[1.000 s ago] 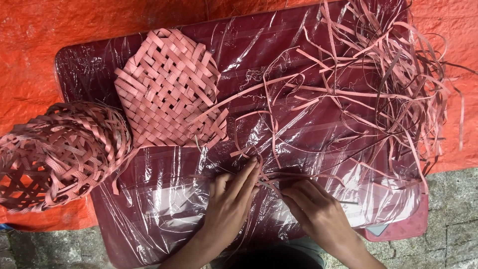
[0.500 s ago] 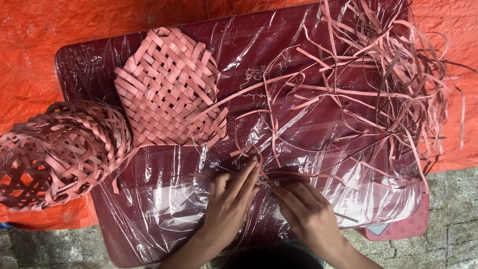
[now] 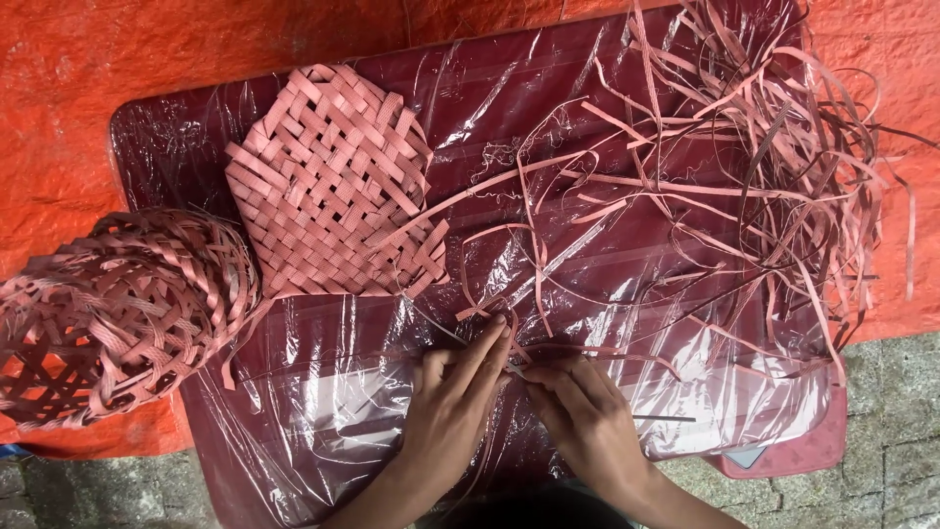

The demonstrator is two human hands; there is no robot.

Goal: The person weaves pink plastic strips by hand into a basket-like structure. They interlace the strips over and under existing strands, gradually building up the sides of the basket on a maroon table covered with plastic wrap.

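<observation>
From the head camera, looking straight down, both hands meet at the near edge of a dark red counter wrapped in clear crinkled plastic film [image 3: 323,411]. The left hand [image 3: 452,397] and the right hand [image 3: 586,416] have fingertips drawn together, pinching thin pink flat weaving strips [image 3: 490,318] between them, seemingly close in so the narrow bands can be crossed with control. A flat woven mat of pink strips [image 3: 333,181] lies beyond the left hand, its loose ends trailing toward the fingers. A tangled heap of loose pink strips [image 3: 764,167] spreads over the far right of the counter, within reach as stock. A rounded open-weave pink basket [image 3: 108,313] sits off the counter's left edge on an orange tarpaulin [image 3: 78,118].
</observation>
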